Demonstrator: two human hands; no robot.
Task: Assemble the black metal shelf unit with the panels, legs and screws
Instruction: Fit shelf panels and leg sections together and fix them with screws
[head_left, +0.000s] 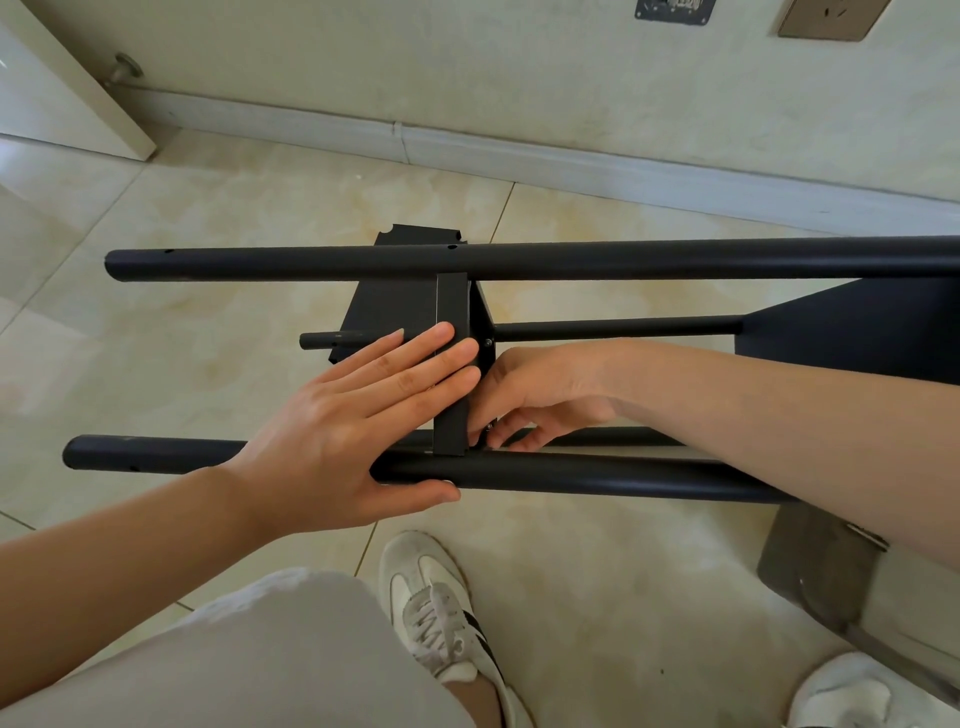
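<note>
We look from one head-worn, wide-angle camera, forward and steeply down onto the shelf frame lying across the tiled floor. It sits close: our forearms enter from below the frame, our shoes lie beneath it, and the wall rises beyond it.

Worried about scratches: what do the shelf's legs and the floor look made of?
Legs: apparently metal tube with matte black coating, round with drilled screw holes and soft highlights. Floor: likely glazed ceramic or stone tile, glossy with beige marbling and grout lines.
</note>
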